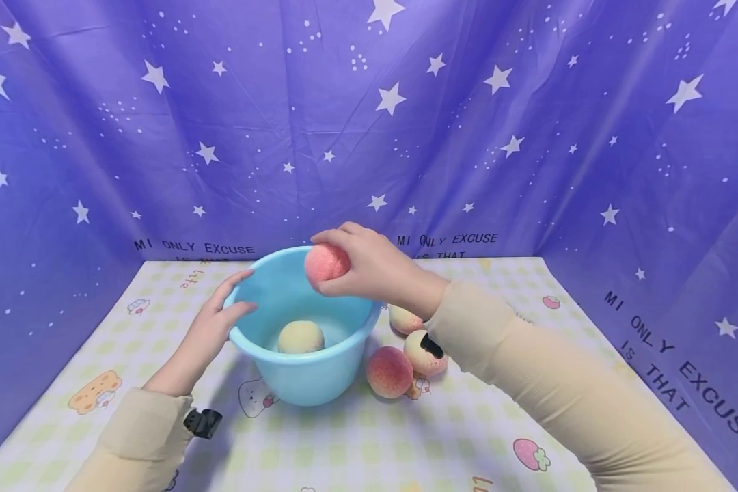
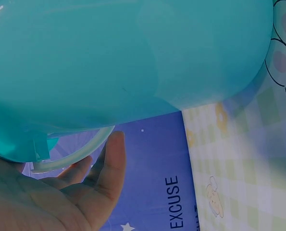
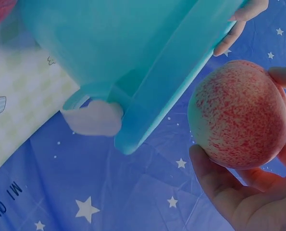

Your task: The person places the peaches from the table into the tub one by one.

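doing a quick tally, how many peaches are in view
5: one peach in the right hand, one inside the bucket, three on the table beside it; others may be hidden.

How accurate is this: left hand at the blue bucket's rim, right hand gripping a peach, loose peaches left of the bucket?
Wrong side: the head view shows the loose peaches right of the blue bucket. The left hand is at its rim, the right hand gripping a peach.

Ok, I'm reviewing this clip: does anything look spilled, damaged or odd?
Nothing stands out. The blue bucket shows no cracks, the right hand holds one peach at its mouth, another peach lies inside, and three peaches sit beside it, none visibly damaged.
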The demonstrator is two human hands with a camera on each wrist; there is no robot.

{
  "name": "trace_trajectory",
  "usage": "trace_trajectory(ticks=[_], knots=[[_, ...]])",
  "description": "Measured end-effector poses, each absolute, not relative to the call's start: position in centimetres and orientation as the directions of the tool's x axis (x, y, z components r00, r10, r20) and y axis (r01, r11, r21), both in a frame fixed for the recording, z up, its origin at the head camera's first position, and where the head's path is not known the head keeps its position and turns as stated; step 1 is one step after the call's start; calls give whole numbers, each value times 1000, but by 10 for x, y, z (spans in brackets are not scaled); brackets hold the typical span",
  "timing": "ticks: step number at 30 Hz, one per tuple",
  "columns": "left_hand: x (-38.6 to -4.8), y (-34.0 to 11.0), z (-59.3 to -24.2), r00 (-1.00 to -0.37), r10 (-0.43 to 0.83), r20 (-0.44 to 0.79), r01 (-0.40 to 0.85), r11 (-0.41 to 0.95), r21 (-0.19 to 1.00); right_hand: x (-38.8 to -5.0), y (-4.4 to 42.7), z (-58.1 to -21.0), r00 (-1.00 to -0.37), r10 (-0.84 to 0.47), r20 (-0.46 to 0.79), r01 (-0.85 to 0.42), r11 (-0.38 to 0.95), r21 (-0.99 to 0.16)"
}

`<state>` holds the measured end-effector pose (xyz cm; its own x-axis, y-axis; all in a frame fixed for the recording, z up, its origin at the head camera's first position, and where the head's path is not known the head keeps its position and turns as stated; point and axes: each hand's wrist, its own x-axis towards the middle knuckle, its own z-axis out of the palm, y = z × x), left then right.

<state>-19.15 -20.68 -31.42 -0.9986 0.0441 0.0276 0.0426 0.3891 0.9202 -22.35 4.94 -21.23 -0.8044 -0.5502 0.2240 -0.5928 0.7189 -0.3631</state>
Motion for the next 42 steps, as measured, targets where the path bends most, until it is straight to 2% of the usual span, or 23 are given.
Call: trace_trajectory(ticks=[36,42], knots=[[-191,-207,-312,-999,41,21,36,403,914,-230,31,-222,-811,-555,187,-582,726,-367],[-191,-206,-313,-999,40,22,36,398,917,-231,32,-222,-803,-578,144,-589,736,-334]])
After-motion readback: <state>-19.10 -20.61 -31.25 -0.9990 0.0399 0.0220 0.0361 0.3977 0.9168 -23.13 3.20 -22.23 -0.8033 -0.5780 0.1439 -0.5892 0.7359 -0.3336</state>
